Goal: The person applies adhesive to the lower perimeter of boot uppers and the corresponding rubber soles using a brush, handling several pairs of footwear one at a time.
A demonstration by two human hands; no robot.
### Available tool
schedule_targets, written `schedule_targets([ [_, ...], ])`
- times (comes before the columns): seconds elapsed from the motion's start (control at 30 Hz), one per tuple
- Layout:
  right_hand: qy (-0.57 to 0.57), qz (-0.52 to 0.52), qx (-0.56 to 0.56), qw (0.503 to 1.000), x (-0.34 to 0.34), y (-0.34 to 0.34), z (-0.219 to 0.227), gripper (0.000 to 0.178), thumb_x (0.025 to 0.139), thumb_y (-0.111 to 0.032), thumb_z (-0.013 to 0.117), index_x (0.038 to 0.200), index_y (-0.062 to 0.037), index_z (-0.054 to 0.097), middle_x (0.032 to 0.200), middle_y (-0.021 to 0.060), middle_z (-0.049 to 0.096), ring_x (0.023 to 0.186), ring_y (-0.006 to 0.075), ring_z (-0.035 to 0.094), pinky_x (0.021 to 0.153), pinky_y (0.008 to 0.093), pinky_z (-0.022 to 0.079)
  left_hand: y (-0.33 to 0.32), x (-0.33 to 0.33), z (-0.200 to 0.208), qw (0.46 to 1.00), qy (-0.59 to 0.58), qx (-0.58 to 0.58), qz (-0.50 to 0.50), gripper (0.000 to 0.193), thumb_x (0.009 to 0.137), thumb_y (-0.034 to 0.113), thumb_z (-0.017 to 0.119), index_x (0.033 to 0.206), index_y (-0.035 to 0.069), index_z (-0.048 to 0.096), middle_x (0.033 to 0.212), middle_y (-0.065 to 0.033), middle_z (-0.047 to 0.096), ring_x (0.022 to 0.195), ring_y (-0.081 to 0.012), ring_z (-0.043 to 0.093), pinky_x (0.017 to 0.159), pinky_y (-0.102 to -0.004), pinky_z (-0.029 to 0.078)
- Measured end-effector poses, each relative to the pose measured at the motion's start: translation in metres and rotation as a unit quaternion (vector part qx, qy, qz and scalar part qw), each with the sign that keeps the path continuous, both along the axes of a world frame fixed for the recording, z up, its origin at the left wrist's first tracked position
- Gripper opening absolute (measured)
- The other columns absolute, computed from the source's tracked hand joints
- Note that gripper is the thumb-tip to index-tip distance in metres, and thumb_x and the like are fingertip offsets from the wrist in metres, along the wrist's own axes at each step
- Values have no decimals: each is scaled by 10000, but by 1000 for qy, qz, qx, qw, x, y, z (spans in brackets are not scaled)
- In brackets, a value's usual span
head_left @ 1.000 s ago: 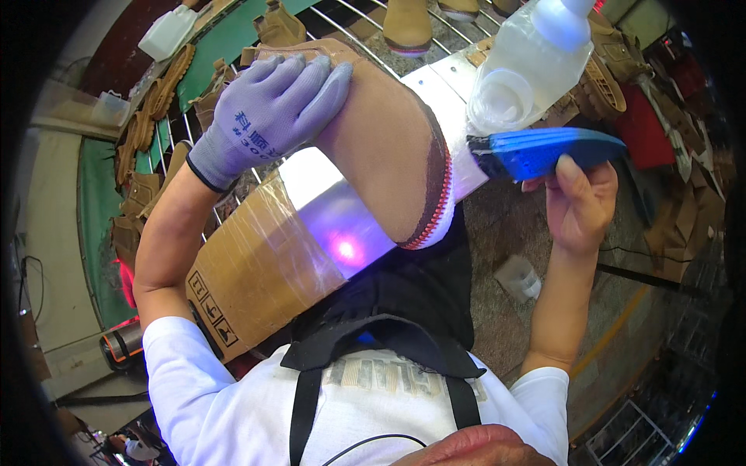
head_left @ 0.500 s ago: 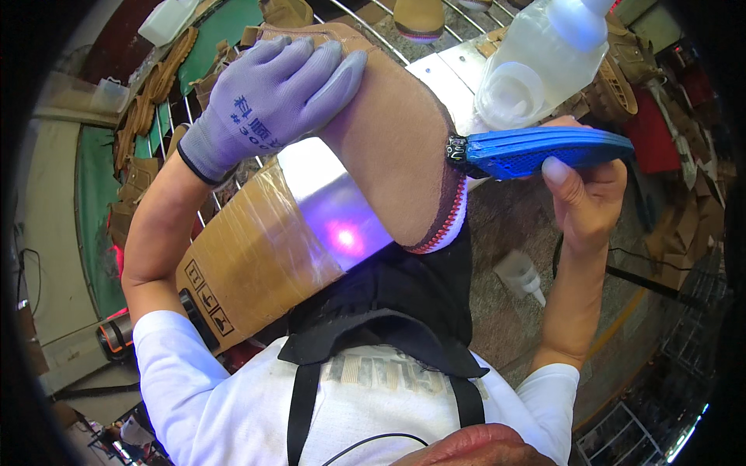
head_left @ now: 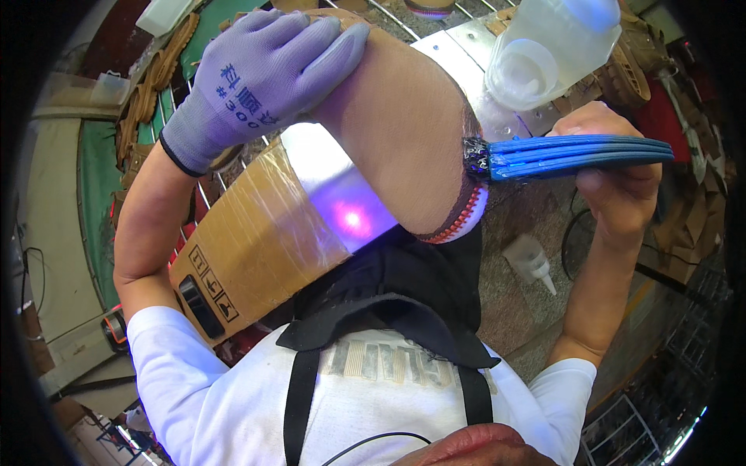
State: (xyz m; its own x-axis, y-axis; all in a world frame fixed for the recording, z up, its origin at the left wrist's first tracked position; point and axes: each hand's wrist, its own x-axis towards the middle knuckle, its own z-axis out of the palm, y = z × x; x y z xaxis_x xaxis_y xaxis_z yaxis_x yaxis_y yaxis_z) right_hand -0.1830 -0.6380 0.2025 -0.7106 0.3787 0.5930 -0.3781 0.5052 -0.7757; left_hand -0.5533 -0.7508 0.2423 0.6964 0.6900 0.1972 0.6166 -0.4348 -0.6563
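Observation:
A tan shoe upper (head_left: pixel 396 124), its shape held full, tilts across the middle in front of me. Along its lower edge run a dark wet-looking band, red stitching and a white rim (head_left: pixel 468 213). My left hand (head_left: pixel 272 74), in a grey-lilac knit glove, is wrapped over the far left end of the upper; its fingertips on the far side are hidden. In my bare right hand (head_left: pixel 622 179) is a brush (head_left: pixel 559 154) with a blue ridged handle, pinched between thumb and fingers. Its dark, wet bristles touch the band at the upper's right edge.
A cardboard-covered lamp housing (head_left: pixel 264 233) with a glowing purple face lies just left of the upper. A big translucent bottle (head_left: pixel 556 58) stands behind the brush. Nozzle bottle (head_left: pixel 532 264) sits lower right. Shoes (head_left: pixel 167 66) line the wire rack at left.
The upper, brush and right hand appear farther right, with some shift of the view. The brush handle has turned more edge-on. Its bristles sit slightly lower along the upper's edge.

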Motion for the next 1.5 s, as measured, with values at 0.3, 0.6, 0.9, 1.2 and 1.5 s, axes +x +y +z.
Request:
schedule_targets([
  [0.3, -47, -34, 130, 990, 15, -9, 19, 367, 837, -104, 783, 1152, 63, 697, 1021, 211, 728, 935, 290, 696, 837, 383, 550, -1, -3, 5, 998, -28, -49, 33, 1053, 515, 515, 892, 1449, 163, 557, 1251, -57, 704, 1113, -255, 700, 952, -396, 559],
  [0.6, -82, -107, 219, 966, 28, -17, 20, 365, 957, -226, 726, 1195, 43, 664, 1075, 239, 714, 963, 292, 698, 817, 388, 601, -11, 23, 32, 958, -72, -212, 180, 764, 675, 466, 854, 1252, 20, 627, 1143, -148, 704, 1110, -261, 681, 942, -371, 541],
  [0.9, -96, -177, 311, 929, 11, -33, 32, 318, 951, -133, 723, 1195, 60, 655, 1080, 268, 713, 963, 315, 732, 854, 401, 613, -16, -3, 8, 962, -151, -200, 110, 1035, 422, 478, 993, 1334, 143, 636, 1080, -85, 733, 1016, -293, 723, 905, -400, 579],
  [1.2, -66, -210, 321, 921, -5, -40, 19, 313, 930, -82, 737, 1201, 50, 652, 1068, 277, 708, 976, 338, 741, 842, 390, 620, -19, 21, 9, 857, -294, -320, 278, 980, 432, 421, 975, 1297, 71, 676, 1078, -130, 742, 984, -266, 736, 911, -361, 580],
  [1.5, -100, -230, 293, 923, -22, -60, 22, 333, 874, -32, 763, 1186, 18, 657, 1067, 247, 714, 957, 330, 744, 839, 387, 619, -17, 16, 10, 736, -425, -436, 297, 980, 431, 460, 977, 1250, 6, 688, 1071, -134, 746, 966, -236, 742, 889, -338, 588],
])
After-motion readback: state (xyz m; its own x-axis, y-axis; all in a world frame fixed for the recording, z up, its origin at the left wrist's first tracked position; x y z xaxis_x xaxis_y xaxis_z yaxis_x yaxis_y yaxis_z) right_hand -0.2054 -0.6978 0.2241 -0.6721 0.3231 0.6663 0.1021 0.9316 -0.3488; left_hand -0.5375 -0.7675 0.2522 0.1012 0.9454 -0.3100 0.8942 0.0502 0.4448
